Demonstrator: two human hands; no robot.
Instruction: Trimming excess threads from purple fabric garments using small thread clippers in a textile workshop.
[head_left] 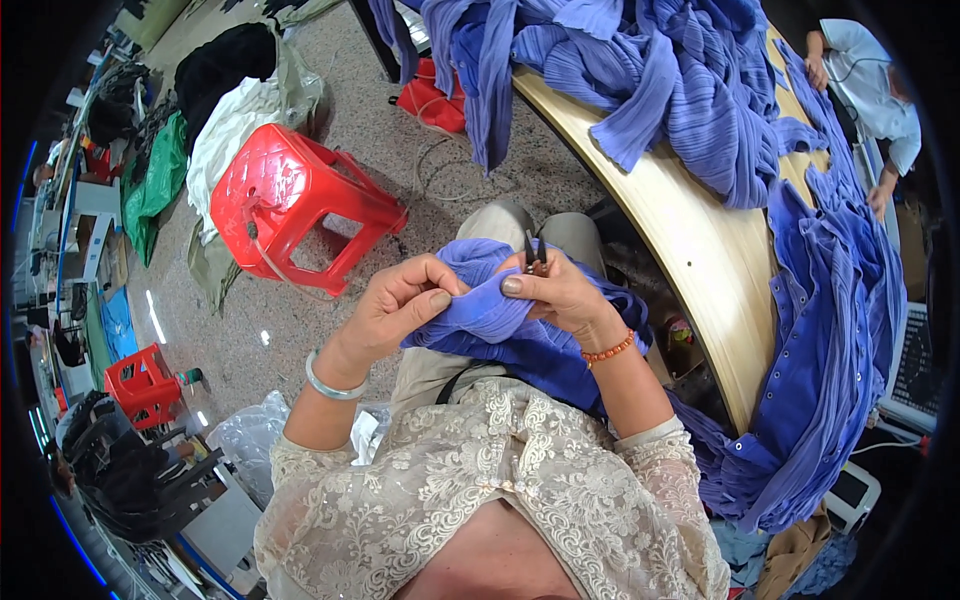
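Observation:
A blue-violet garment (484, 316) lies bunched across my lap. My left hand (402, 300) pinches its cloth between thumb and fingertips. Opposite it, my right hand (562, 298) grips the same cloth under its thumb. Small dark thread snips (531, 250) are also tucked in that right hand, with their blades pointing up and away from me. The cloth between the two hands is folded over, and the fingers beneath it are partly hidden.
To my right, a curved wooden table (715, 270) bears heaped blue-violet garments (700, 110), some hanging over its edge. A red stool (290, 195) with a cord on it stands ahead left. Another person (872, 90) is at the far right. Clothing piles (235, 120) lie far left.

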